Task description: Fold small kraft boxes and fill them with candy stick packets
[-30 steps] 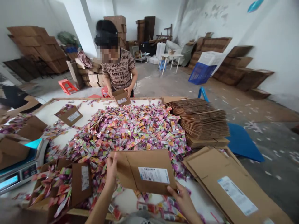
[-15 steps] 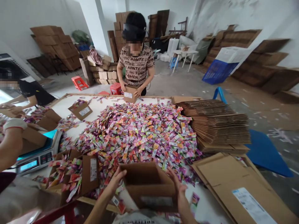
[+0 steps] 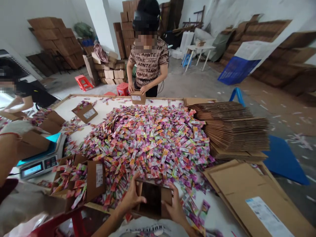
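Note:
An open cardboard box (image 3: 151,199) is held upright close to my body, its dark inside facing up toward me. My left hand (image 3: 133,197) grips its left side, with the thumb over the rim. On the opposite side my right hand (image 3: 173,202) clasps the wall, thumb inside the edge and fingers outside. Just beyond the box spreads a large heap of small colourful packets (image 3: 153,141). To the left stands a filled cardboard box (image 3: 95,179) with packets in it and a labelled flap folded out.
Flattened cartons (image 3: 237,131) are stacked at the right, with a larger labelled flat carton (image 3: 256,197) nearer. A digital scale (image 3: 41,164) bearing a box sits left, beside a co-worker's arm (image 3: 8,148). Across the white table (image 3: 103,110), another person (image 3: 149,65) handles a small box.
The box has been drawn nearer and turned so its opening faces up. Both hands have shifted their grip onto its sides. The view has moved slightly, and the person across stands more upright.

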Motion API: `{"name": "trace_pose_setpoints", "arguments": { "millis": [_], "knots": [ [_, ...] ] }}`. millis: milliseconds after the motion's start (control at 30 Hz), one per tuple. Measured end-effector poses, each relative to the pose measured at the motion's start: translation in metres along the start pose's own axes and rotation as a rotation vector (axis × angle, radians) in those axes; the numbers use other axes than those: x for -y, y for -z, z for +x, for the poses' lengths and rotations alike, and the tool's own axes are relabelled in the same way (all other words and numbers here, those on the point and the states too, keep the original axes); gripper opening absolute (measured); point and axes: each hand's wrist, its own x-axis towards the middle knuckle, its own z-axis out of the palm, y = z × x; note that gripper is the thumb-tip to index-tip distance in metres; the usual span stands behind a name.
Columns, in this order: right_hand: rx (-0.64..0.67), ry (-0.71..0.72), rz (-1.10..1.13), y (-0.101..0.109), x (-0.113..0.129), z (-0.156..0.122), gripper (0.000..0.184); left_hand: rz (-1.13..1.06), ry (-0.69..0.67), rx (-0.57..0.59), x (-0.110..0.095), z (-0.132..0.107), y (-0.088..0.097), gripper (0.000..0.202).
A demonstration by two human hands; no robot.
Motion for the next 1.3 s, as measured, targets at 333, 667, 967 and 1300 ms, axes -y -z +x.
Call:
{"name": "trace_pose_setpoints", "arguments": {
  "millis": [333,667,967,1300],
  "knots": [
    [0.005,0.103,-0.145,0.027,0.031,0.014,0.022,0.275,-0.175,-0.014,0.014,0.003,0.01,0.034],
    [0.18,-0.098,-0.007,0.042,0.027,-0.005,0.049,0.117,-0.082,0.364,-0.028,-0.012,0.051,0.067],
    [0.02,-0.352,0.099,0.0,0.019,0.005,0.055,0.114,0.256,0.057,-0.012,0.003,-0.005,0.069],
    [0.076,-0.275,-0.022,0.004,0.02,0.035,0.046,0.411,-0.151,0.445,-0.035,0.004,-0.011,0.071]
  ]
}}
